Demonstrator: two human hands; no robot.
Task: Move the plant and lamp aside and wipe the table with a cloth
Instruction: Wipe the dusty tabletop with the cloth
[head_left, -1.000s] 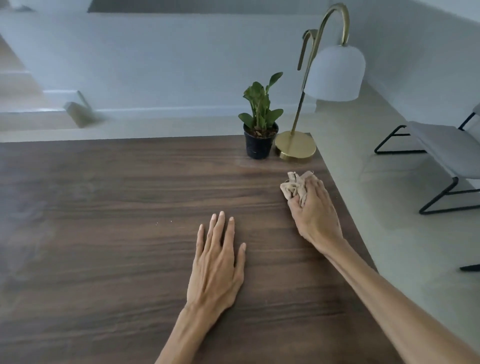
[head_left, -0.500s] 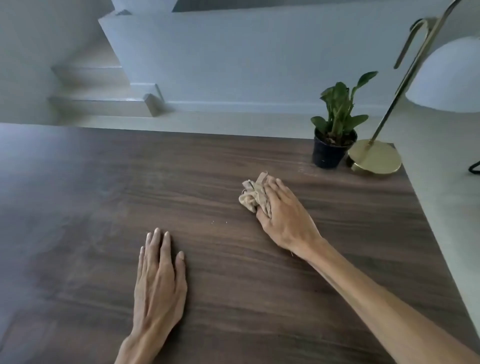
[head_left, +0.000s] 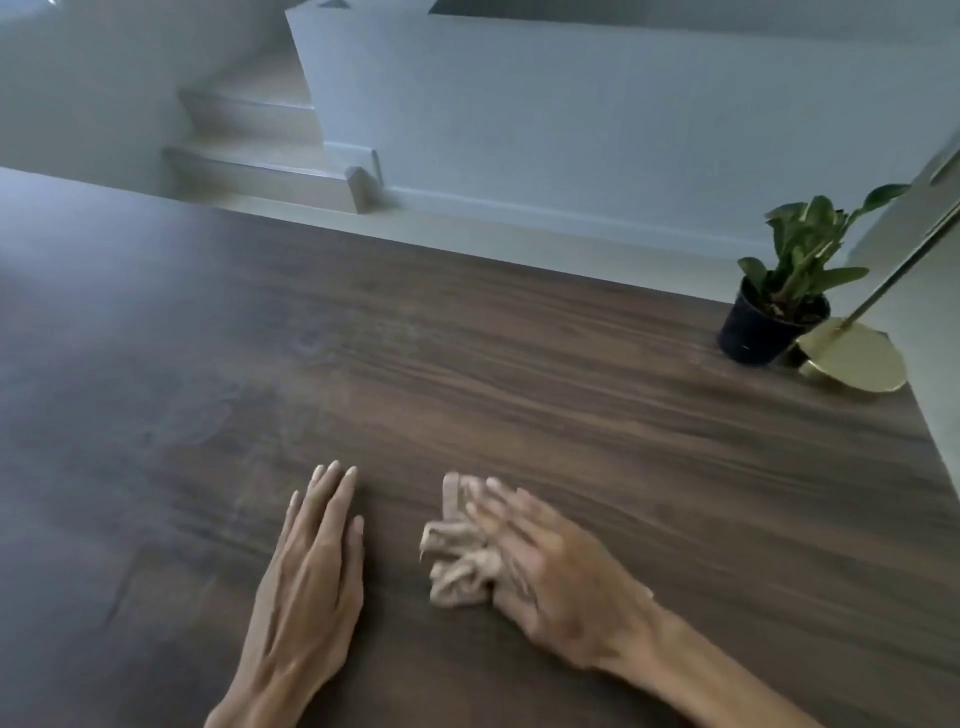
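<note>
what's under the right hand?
A crumpled beige cloth lies under the right hand, on the wooden table. Its left part sticks out past the fingers; the part beneath the palm is covered, and motion blur hides the grip.

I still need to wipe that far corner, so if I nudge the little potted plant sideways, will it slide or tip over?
The potted plant would probably slide: its black pot looks small and light, and the table looks smooth. It could tip if pushed high, since the leaves stand taller than the pot. The lamp base sits right beside it, so push away from that.
</note>
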